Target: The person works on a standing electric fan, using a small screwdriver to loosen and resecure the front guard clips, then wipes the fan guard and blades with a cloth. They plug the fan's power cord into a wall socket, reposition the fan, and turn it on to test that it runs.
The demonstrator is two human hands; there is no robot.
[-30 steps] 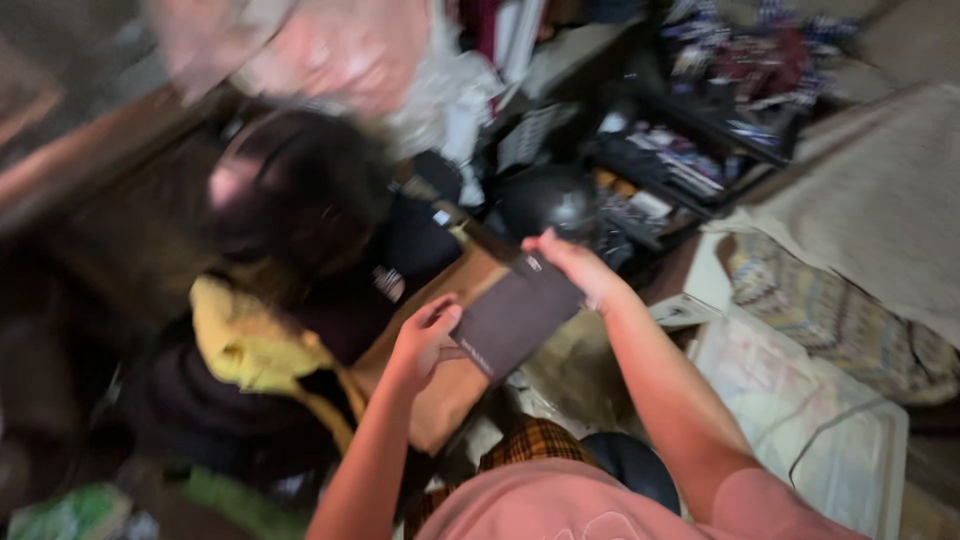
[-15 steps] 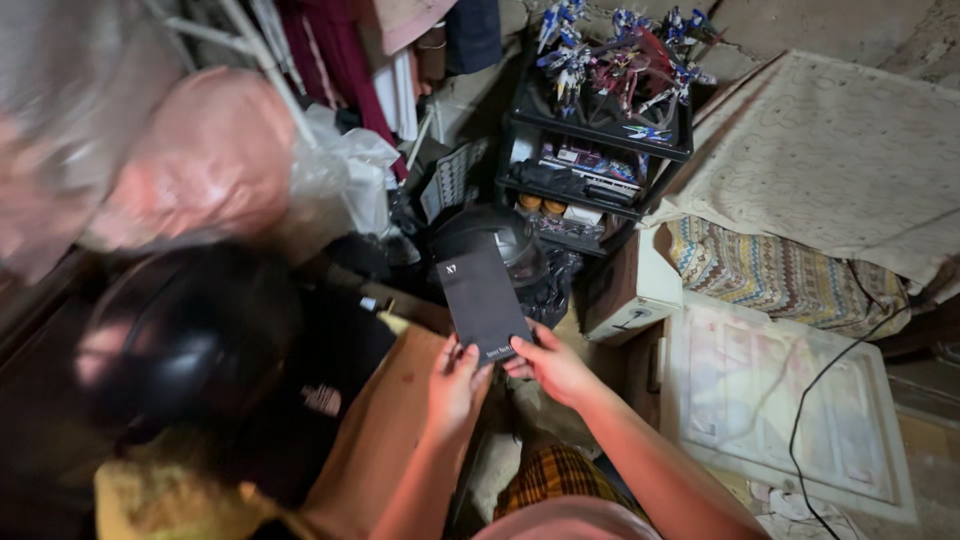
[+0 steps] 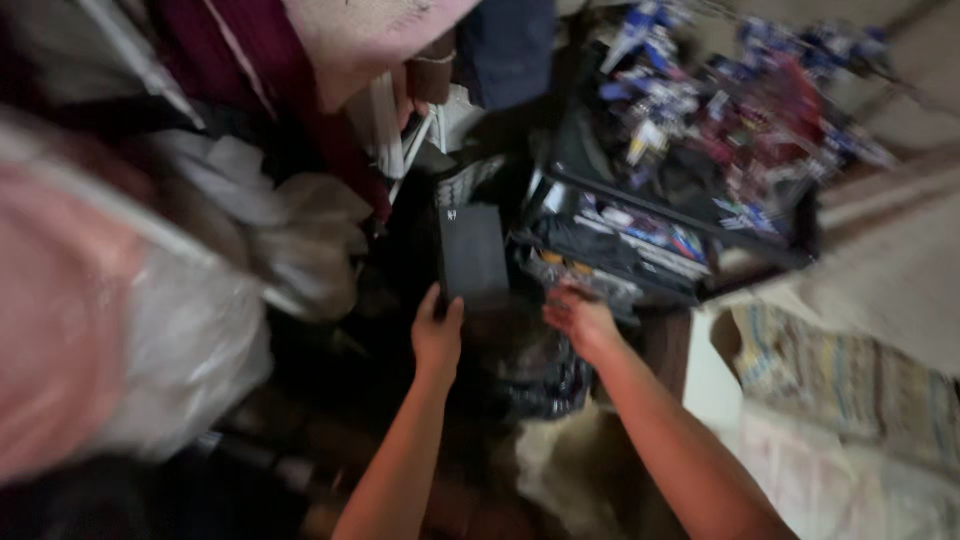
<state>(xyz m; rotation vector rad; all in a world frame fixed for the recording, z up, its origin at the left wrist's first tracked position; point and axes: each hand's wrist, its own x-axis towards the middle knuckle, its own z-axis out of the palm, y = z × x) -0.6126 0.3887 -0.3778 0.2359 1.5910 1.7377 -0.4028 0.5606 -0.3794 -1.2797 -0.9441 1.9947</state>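
- The single head-worn camera is looking steeply down past both forearms, close above the left hand (image 3: 437, 338) and right hand (image 3: 580, 322).
- It is facing a cluttered black shelf rack (image 3: 690, 240), blurred.

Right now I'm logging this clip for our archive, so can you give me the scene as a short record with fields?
Left hand: left hand has its grip on the lower edge of a flat black box, held upright.
Right hand: right hand is open, beside the box, not touching it.
Behind: black shelf rack with blue and red toy figures on top.
Left side: clear plastic bags, hanging clothes.
Image quality: blurred.
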